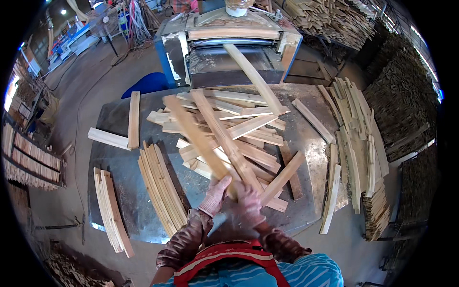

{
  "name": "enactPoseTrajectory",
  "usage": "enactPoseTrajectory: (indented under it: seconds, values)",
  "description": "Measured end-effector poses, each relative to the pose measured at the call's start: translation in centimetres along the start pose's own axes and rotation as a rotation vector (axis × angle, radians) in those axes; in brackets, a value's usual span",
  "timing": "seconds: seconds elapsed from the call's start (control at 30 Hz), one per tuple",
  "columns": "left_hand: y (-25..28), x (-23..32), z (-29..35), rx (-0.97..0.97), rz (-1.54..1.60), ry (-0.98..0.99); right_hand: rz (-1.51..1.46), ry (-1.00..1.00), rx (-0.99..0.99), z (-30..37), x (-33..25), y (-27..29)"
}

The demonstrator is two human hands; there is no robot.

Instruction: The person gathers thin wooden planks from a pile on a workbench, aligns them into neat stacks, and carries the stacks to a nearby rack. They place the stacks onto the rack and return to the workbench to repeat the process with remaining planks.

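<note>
My left hand (216, 195), in a pale work glove, grips the near end of a wooden board (193, 131) smeared by motion. That board slants up and away to the left above a jumbled pile of boards (256, 126). My gloved right hand (249, 204) is blurred and closed at the near end of a second long board (224, 131), which runs beside the first. Its fingertips lie close to the first board's end, and exactly how they grip is unclear. Both hands are near the front edge of the dark metal table (129, 186).
Stacked boards lie on the left (112, 210) and left-centre (161, 189); more line the right edge (351, 138). Beyond the table stands a planer-like machine (234, 62), with one board (253, 76) leaning from its opening onto the pile. Wood stacks (406, 91) rise at the right.
</note>
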State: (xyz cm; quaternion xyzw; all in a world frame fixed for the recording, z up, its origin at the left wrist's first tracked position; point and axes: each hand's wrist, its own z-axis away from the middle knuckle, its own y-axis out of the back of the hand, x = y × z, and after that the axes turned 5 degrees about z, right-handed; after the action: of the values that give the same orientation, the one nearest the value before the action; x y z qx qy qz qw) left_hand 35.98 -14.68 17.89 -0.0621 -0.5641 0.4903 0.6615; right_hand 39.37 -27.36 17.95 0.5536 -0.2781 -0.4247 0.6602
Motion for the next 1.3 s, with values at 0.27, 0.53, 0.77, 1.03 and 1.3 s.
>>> enactPoseTrajectory:
  seconds: [0.27, 0.53, 0.77, 1.03, 1.3]
  values:
    - [9.0, 7.8, 6.1, 0.135, -0.107, -0.078, -0.032, 0.161, 0.655, -17.3, 7.4, 12.1]
    - [27.7, 7.2, 18.9, 0.362, -0.263, -0.232, -0.259, -0.204, 0.153, -27.8, 14.1, 9.1]
    - [33.9, -2.1, 20.1, 0.708, -0.582, 0.142, -0.539, -0.050, -0.061, -12.1, 8.0, 6.6]
    - [35.4, -1.0, 13.7, 0.568, -0.962, 0.064, -0.530, -0.126, -0.143, -10.9, 3.0, -10.2]
    - [16.2, -0.3, 0.8, 0.178, -0.875, -0.340, -1.333, -0.033, -0.217, -8.1, -1.4, -11.9]
